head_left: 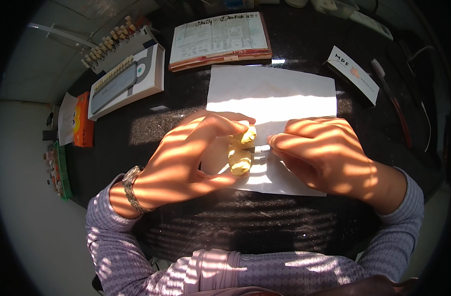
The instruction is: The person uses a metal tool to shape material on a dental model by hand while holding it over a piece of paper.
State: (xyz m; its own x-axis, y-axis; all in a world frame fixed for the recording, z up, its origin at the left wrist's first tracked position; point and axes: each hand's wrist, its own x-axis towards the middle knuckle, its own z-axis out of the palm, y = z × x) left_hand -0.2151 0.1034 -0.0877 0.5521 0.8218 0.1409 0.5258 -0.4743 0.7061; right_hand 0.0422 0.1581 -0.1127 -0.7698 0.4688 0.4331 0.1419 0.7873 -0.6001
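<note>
My left hand (193,150), with a metal wristwatch (131,190) on its wrist, pinches a yellow dental cast (240,160) between thumb and fingers. The cast is held over a white sheet of paper (272,91). In my right hand (321,150) is a thin pen-like tool (263,149) with a dark, pointed tip. That tip reaches into the inner hollow of the cast; whether it touches the surface I cannot tell. My fingers hide most of the tool's shaft. Bands of sunlight and shadow fall across both hands and the cast.
A worn, paper-covered book (220,39) lies beyond the sheet. Tooth shade guides (114,81) rest on a white box (159,74) at the left, near an orange box (82,121) and a green basket (62,172). On the right are a white carton (351,74) and a toothbrush (393,101).
</note>
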